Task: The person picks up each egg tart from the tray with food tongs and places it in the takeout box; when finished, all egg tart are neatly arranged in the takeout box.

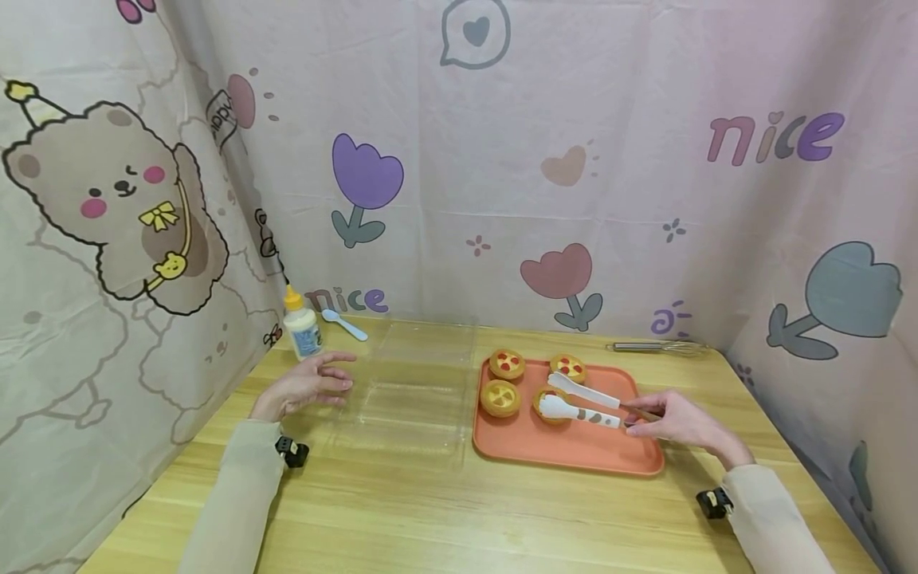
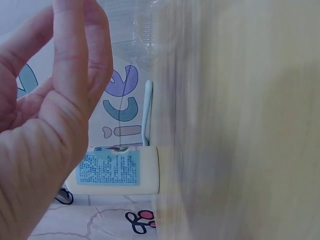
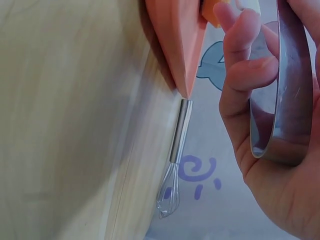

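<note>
My right hand (image 1: 684,420) grips a pair of tongs (image 1: 584,391) with white tips. In the right wrist view their bent metal band (image 3: 295,100) lies in the palm. The tips are at the front right tart (image 1: 543,404) on the orange tray (image 1: 574,450), partly hiding it; whether they squeeze it I cannot tell. Beside it sit a plain-topped tart (image 1: 500,398) and two tarts with red dots (image 1: 507,363). My left hand (image 1: 308,386), fingers loosely bent and holding nothing, hovers at the left side of a clear plastic container (image 1: 412,388) with its lid folded back.
Behind my left hand stands a white bottle (image 1: 304,331) with a yellow cap. A light blue spoon (image 1: 346,325) lies near the back edge. Behind the tray is a metal whisk (image 1: 656,347). Printed curtains hang at the table's back and left.
</note>
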A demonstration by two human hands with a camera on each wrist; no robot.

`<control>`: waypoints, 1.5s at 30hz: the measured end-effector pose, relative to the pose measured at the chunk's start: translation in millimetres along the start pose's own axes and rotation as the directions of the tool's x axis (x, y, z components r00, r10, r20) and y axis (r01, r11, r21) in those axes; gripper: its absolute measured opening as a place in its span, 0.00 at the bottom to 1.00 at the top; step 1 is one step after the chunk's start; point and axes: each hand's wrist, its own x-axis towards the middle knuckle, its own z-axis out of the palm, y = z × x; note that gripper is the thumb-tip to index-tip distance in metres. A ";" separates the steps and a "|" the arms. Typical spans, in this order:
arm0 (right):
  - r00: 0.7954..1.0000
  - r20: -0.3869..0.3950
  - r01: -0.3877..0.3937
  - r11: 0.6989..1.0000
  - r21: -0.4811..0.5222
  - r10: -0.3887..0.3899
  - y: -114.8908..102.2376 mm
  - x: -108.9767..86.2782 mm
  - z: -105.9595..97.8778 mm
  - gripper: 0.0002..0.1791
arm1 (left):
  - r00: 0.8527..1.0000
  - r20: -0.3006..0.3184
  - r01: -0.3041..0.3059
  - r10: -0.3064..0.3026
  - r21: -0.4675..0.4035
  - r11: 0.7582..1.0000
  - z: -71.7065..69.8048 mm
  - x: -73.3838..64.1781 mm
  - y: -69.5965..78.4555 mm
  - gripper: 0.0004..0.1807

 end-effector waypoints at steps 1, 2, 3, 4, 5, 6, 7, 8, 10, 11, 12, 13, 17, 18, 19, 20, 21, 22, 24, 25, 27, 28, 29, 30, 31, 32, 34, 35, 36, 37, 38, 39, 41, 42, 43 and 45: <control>1.000 0.004 0.005 1.000 0.002 -0.005 0.4 -0.1 -0.4 0.32 | 1.000 0.001 -0.001 0.001 0.001 1.000 0.1 0.1 0.2 0.40; 1.000 0.008 0.009 1.000 0.001 -0.009 0.5 -0.2 -0.8 0.32 | 1.000 0.002 -0.001 0.001 -0.001 1.000 0.1 0.2 0.3 0.41; 1.000 0.013 0.014 1.000 -0.001 -0.014 0.7 -0.4 -1.1 0.32 | 1.000 0.002 -0.002 0.002 -0.002 1.000 0.1 0.2 0.4 0.41; 1.000 0.017 0.019 1.000 0.000 -0.019 0.6 -0.6 -1.3 0.32 | 1.000 0.000 -0.003 0.003 -0.005 1.000 0.0 0.1 0.4 0.40; 1.000 0.019 0.023 1.000 0.000 -0.023 0.6 -0.8 -1.5 0.32 | 1.000 -0.001 -0.004 0.004 -0.005 1.000 -0.1 0.0 0.4 0.40; 0.999 0.025 0.026 1.000 0.003 -0.026 0.6 -1.0 -1.5 0.32 | 1.000 -0.002 -0.005 0.005 -0.005 1.000 -0.3 -0.3 0.2 0.40; 0.999 0.032 0.030 0.999 0.011 -0.030 0.6 -1.2 -1.5 0.32 | 1.000 -0.003 -0.005 0.005 -0.005 1.000 -0.4 -0.6 0.0 0.40; 0.999 0.039 0.036 0.999 0.013 -0.036 0.7 -1.4 -1.3 0.32 | 1.000 -0.005 -0.004 0.004 -0.005 1.000 -0.6 -0.8 -0.2 0.40; 0.998 0.050 0.048 0.999 0.011 -0.048 1.1 -1.5 -0.8 0.33 | 1.000 -0.008 0.000 0.000 -0.004 1.000 -1.0 -1.0 -0.9 0.40; 0.997 0.054 0.054 0.999 0.007 -0.054 1.6 -1.6 -0.5 0.33 | 1.000 -0.007 0.000 0.000 -0.003 1.000 -1.3 -1.1 -1.2 0.40; 0.997 0.057 0.059 0.998 0.000 -0.059 2.1 -1.5 -0.2 0.33 | 1.000 -0.006 0.000 0.000 -0.003 1.000 -1.5 -1.0 -1.6 0.40; 0.996 0.057 0.064 0.998 -0.008 -0.064 2.8 -1.4 0.1 0.33 | 1.000 -0.006 0.000 0.000 -0.005 1.000 -1.5 -0.6 -1.8 0.40; 0.997 0.044 0.069 0.997 -0.036 -0.067 5.3 -0.3 1.1 0.33 | 1.000 -0.007 -0.004 0.004 -0.009 1.000 -1.2 0.7 -2.8 0.39; 0.997 0.039 0.066 0.997 -0.038 -0.064 5.6 0.1 1.4 0.33 | 1.000 -0.009 -0.003 0.003 -0.011 1.000 -1.0 0.8 -3.0 0.38; 0.998 0.034 0.062 0.997 -0.038 -0.061 5.8 0.4 1.7 0.33 | 1.000 -0.011 -0.002 0.002 -0.013 1.000 -0.9 0.8 -3.1 0.39; 0.998 0.028 0.058 0.998 -0.040 -0.057 5.9 0.5 1.9 0.33 | 1.000 -0.013 0.000 0.000 -0.013 1.000 -0.7 0.7 -3.1 0.39; 0.998 0.023 0.056 0.998 -0.042 -0.055 5.9 0.7 2.2 0.33 | 1.000 -0.015 0.000 0.000 -0.013 1.000 -0.6 0.5 -3.1 0.39; 0.998 0.018 0.054 0.998 -0.045 -0.053 5.8 0.7 2.5 0.34 | 1.000 -0.017 0.001 -0.001 -0.014 1.000 -0.4 0.4 -3.0 0.39; 0.999 0.012 0.050 0.997 -0.051 -0.049 5.4 0.5 3.0 0.34 | 1.000 -0.018 0.001 -0.001 -0.015 1.000 -0.3 0.0 -2.8 0.38; 0.999 0.011 0.049 0.997 -0.054 -0.048 5.3 0.3 3.2 0.34 | 1.000 -0.019 0.000 -0.001 -0.015 1.000 -0.1 -0.2 -2.6 0.39; 0.999 0.014 0.047 0.997 -0.057 -0.046 4.9 -0.1 3.6 0.33 | 1.000 -0.016 -0.001 0.001 -0.011 1.000 -0.1 -0.5 -2.5 0.39; 0.999 0.017 0.047 0.998 -0.052 -0.046 4.7 -0.5 3.7 0.33 | 1.000 -0.015 -0.002 0.002 -0.010 1.000 0.0 -0.5 -2.3 0.39; 0.999 0.019 0.045 0.998 -0.047 -0.045 4.5 -0.8 3.9 0.33 | 1.000 -0.013 -0.003 0.003 -0.009 1.000 0.1 -0.6 -2.2 0.40; 0.999 0.019 0.044 0.998 -0.045 -0.043 4.2 -1.3 4.1 0.33 | 1.000 -0.012 -0.004 0.004 -0.007 1.000 0.2 -0.6 -2.1 0.40; 0.999 0.020 0.042 0.998 -0.042 -0.042 3.9 -1.8 4.3 0.32 | 1.000 -0.011 -0.003 0.003 -0.008 1.000 0.4 -0.4 -1.7 0.41; 0.999 0.019 0.044 0.998 -0.039 -0.043 3.7 -2.4 4.6 0.32 | 1.000 -0.011 -0.003 0.003 -0.009 1.000 0.5 -0.1 -1.4 0.42; 0.999 0.011 0.046 0.998 -0.051 -0.046 2.7 -3.6 5.2 0.31 | 1.000 -0.012 -0.002 0.002 -0.012 1.000 0.8 0.7 -1.0 0.43; 0.999 0.003 0.041 0.997 -0.062 -0.041 2.0 -4.1 5.7 0.31 | 1.000 -0.012 -0.002 0.002 -0.010 1.000 0.6 1.0 -1.1 0.43; 0.999 -0.003 0.037 0.997 -0.074 -0.038 1.2 -4.6 6.2 0.30 | 1.000 -0.013 -0.002 0.002 -0.010 1.000 0.5 1.4 -1.1 0.43; 0.999 -0.008 0.034 0.996 -0.083 -0.034 0.4 -5.0 6.6 0.30 | 1.000 -0.014 -0.002 0.002 -0.009 1.000 0.3 1.8 -1.3 0.43; 0.999 -0.016 0.030 0.995 -0.095 -0.032 -0.3 -5.3 7.0 0.29 | 1.000 -0.013 -0.003 0.003 -0.007 1.000 -0.2 2.0 -1.7 0.43; 0.999 -0.024 0.023 0.994 -0.109 -0.026 -1.4 -5.5 7.4 0.29 | 1.000 -0.012 -0.003 0.003 -0.003 1.000 -0.4 2.0 -1.9 0.43; 0.999 -0.034 0.010 0.993 -0.116 -0.014 -3.6 -5.5 8.0 0.29 | 1.000 -0.015 -0.002 0.002 -0.002 1.000 -0.5 1.1 -2.0 0.43; 0.999 -0.036 0.010 0.993 -0.120 -0.014 -4.5 -5.4 8.0 0.29 | 1.000 -0.015 -0.001 0.000 -0.002 1.000 -0.4 0.7 -1.9 0.42; 0.999 -0.039 0.007 0.992 -0.124 -0.012 -5.4 -5.3 8.1 0.29 | 1.000 -0.013 0.000 0.000 -0.002 1.000 -0.4 0.3 -2.1 0.42; 0.999 -0.047 0.006 0.991 -0.135 -0.012 -7.5 -4.6 8.1 0.30 | 1.000 -0.008 -0.002 0.002 -0.002 1.000 -0.4 -0.6 -1.9 0.42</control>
